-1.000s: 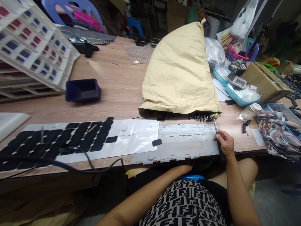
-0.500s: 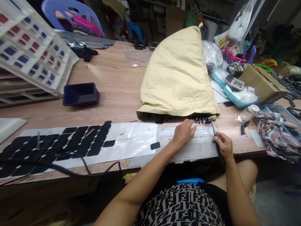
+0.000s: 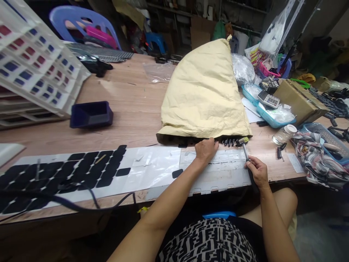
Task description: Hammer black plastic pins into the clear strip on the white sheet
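Note:
My right hand (image 3: 257, 170) is closed round the black handle of a hammer (image 3: 247, 152) with a metal shaft. The hammer's yellowish head rests beside several small black parts (image 3: 229, 142) lined up along the mouth of a large cream sack (image 3: 204, 94). My left hand (image 3: 205, 150) is at the sack's dark lower edge, left of those parts. Its fingers are bent and partly hidden, and I cannot make out what they hold. Beneath both hands lies a pale sheet under clear plastic (image 3: 226, 162).
Black rounded pads (image 3: 89, 163) lie on white paper at the left, crossed by a dark cable (image 3: 68, 203). A dark purple tray (image 3: 91, 114) and white crate (image 3: 40, 69) stand behind. To the right are a clear jar (image 3: 284, 134), a calculator (image 3: 268, 99) and a patterned cloth (image 3: 313, 156).
My left hand has moved left to the sack's edge, its fingers more tucked in. My right hand keeps its grip on the hammer. The view has shifted slightly.

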Demonstrator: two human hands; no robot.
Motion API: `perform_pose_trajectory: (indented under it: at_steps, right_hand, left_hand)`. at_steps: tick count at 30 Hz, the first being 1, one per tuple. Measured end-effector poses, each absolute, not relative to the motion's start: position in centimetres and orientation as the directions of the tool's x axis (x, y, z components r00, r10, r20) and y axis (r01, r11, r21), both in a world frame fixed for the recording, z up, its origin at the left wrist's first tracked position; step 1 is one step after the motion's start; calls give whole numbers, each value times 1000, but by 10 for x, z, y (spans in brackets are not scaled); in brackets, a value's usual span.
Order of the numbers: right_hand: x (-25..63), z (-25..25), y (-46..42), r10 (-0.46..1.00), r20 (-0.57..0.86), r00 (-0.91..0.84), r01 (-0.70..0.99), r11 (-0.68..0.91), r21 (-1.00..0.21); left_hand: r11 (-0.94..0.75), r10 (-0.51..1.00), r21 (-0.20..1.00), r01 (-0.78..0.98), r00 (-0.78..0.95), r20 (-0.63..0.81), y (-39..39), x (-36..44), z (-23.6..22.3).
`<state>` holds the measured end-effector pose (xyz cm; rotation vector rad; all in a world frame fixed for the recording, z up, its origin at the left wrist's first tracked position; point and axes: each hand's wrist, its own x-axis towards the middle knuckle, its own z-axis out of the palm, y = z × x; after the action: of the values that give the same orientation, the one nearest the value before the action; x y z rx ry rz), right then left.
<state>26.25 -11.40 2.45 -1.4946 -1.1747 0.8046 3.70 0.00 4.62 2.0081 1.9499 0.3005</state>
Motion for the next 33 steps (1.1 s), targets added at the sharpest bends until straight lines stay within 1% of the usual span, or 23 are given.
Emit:
perform_pose_trajectory:
  at_steps: [3, 7, 9, 12, 14, 16, 20, 24, 28, 33]
  right_hand:
    - [262, 25, -115, 952, 80, 296, 265, -1, -964]
    - [264, 24, -115, 953, 85, 289, 271, 4, -963]
    - [265, 23, -114, 954, 91, 287, 270, 10, -963]
    - [265, 22, -114, 958, 91, 272, 276, 13, -961]
    - [264, 22, -114, 959, 95, 269, 288, 14, -957]
    - [263, 23, -114, 956, 100, 276, 300, 13, -954]
    - [261, 25, -115, 953, 101, 286, 301, 11, -954]
    - [255, 37, -124, 960, 95, 261, 310, 10, -951]
    - [242, 54, -140, 978, 98, 182, 410, 15, -912]
    - [229, 55, -153, 975, 166, 147, 568, 54, -821]
  left_hand:
    - [-40, 991, 453, 891, 95, -98, -16, 20, 53]
    - [-89, 960, 570, 817, 223, -170, -44, 3, 53]
    - [-145, 952, 601, 786, 276, -131, -51, 1, 48]
    - [-266, 944, 613, 744, 329, 11, -50, 7, 40]
    - [-324, 930, 617, 717, 362, 67, -43, 15, 35]
    - [-339, 921, 626, 702, 383, 69, -36, 21, 31]
    - [-325, 928, 653, 684, 364, 80, -30, 27, 23]
    - [-339, 923, 665, 665, 372, 98, -30, 25, 19]
    - [-348, 920, 662, 664, 376, 106, -29, 24, 17]
    - [-353, 918, 662, 661, 383, 107, -29, 25, 18]
